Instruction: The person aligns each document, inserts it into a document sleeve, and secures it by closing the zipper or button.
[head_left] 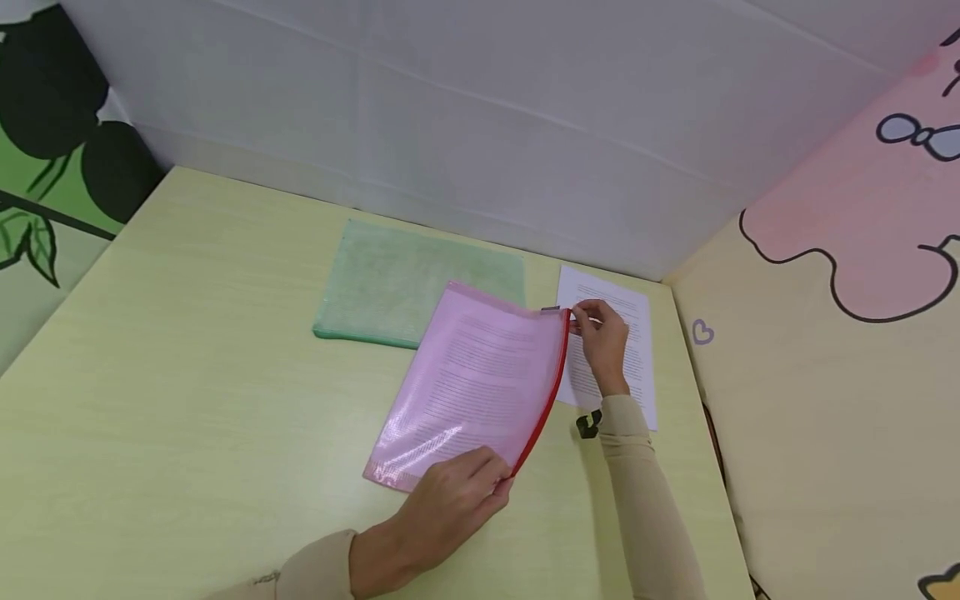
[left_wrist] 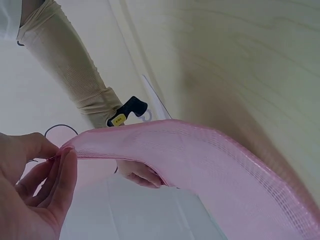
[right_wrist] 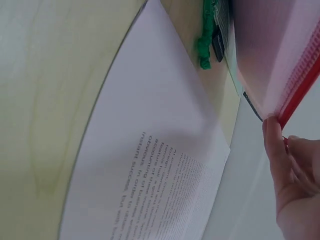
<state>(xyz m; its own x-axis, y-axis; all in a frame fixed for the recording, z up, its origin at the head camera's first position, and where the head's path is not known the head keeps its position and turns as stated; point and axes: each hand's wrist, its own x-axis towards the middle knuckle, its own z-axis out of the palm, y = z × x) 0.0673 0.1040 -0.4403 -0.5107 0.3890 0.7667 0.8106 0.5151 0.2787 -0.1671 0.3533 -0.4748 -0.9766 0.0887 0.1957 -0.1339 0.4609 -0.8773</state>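
A translucent pink mesh zipper pouch (head_left: 480, 383) is held tilted between both hands, with printed text showing through it. Its red zip edge (head_left: 553, 387) runs down the right side. My left hand (head_left: 453, 504) pinches the near end of that edge; the left wrist view shows thumb and fingers (left_wrist: 62, 175) together on the pink corner. At the far end, my right hand (head_left: 603, 337) pinches the zip's other end between thumb and fingertips (right_wrist: 272, 127). Beneath the right hand lies a white printed sheet (head_left: 637, 333), partly covered by hand and sleeve.
A green zipper pouch (head_left: 405, 271) lies flat at the back of the pale wooden table (head_left: 187, 375), overlapped by the pink one in the head view. A grey-white wall (head_left: 450, 108) stands behind, and a painted wall (head_left: 810, 400) closes the right side.
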